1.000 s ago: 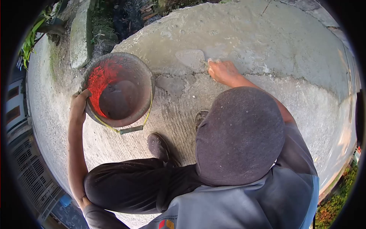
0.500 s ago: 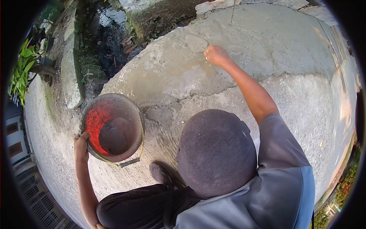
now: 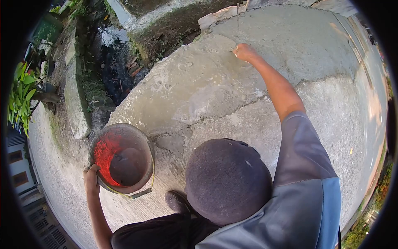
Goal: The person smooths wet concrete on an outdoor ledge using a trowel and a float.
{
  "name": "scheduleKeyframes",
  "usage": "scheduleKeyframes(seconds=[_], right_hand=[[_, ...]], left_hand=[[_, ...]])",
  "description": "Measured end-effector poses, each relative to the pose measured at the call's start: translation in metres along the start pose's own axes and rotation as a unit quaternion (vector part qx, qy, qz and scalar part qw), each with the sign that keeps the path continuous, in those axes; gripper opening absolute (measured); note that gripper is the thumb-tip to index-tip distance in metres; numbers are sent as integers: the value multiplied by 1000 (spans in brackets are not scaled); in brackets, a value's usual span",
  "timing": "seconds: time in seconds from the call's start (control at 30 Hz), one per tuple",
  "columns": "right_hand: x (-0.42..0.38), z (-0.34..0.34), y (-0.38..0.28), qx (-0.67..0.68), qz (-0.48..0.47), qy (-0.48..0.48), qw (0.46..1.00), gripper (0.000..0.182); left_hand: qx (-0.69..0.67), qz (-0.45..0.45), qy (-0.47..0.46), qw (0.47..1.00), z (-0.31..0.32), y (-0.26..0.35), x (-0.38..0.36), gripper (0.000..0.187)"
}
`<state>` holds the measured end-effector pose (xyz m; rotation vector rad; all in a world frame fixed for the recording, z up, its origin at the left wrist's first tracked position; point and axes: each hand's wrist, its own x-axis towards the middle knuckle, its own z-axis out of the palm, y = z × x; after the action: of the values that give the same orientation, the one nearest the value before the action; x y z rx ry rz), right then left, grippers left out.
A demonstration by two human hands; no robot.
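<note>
Wet grey cement patch (image 3: 195,83) spread over far part of concrete slab (image 3: 331,124), head view, only view given. Right hand (image 3: 244,52) now reached out to far edge of patch, arm fully stretched; a second ago worked much nearer, close to the seam between wet and dry. Trowel (image 3: 222,42) flat on the wet surface just left of that hand, blade mostly same grey as cement, hard to outline. Right grip closed around trowel handle. Thin upright rod (image 3: 237,18) just beyond the hand, at slab edge. Judged: smoothing has moved outward, near strip looks done, far rim in hand now.

Left hand (image 3: 91,180) clamped on near-left rim of bucket (image 3: 122,157), fingers curled over the rim, same hold as in earlier pictures. Bucket sits lower and further left in frame than before, though that looks like head tilt, not a move of the bucket. Red inside wall, grey mortar (image 3: 126,166) low in the bottom, yellow bail handle (image 3: 141,193) hanging on near side.

Counts: one bucket, one trowel, one rod, two hands, one shoe (image 3: 177,201) visible near bucket. Dark cap (image 3: 228,180) and grey-blue shirt (image 3: 306,199) fill near right. Drain with dark water (image 3: 114,54) far left, green plant (image 3: 20,93) at left edge.
</note>
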<state>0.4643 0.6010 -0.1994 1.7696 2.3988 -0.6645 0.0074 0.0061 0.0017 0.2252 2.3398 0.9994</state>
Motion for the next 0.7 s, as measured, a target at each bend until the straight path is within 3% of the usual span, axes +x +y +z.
scheduleKeyframes(seconds=[0.07,0.17,0.27,0.37,0.47,0.53,0.67,0.7], right_hand=[[9,-14,-5,41,47,-17,998,42],[20,-7,-2,89,40,-8,995,42],[15,12,-4,-35,-114,21,993,41],[7,1,-13,89,5,-10,996,41],[29,-12,-19,81,63,9,995,40],[53,-16,-14,52,49,9,997,39],[47,-4,-29,175,99,-40,979,37],[44,4,-34,162,72,-30,984,38]], left_hand=[[-4,3,0,1000,2,3,-2,7],[7,-2,-1,1000,-4,2,-4,5],[6,-6,0,1000,-3,-2,1,4],[-4,-14,12,1000,-1,-2,2,6],[14,-18,9,1000,-3,-6,5,5],[23,-19,6,1000,-5,-3,6,5],[11,-13,8,1000,-3,-4,2,6],[15,-15,8,1000,-4,-5,4,6]])
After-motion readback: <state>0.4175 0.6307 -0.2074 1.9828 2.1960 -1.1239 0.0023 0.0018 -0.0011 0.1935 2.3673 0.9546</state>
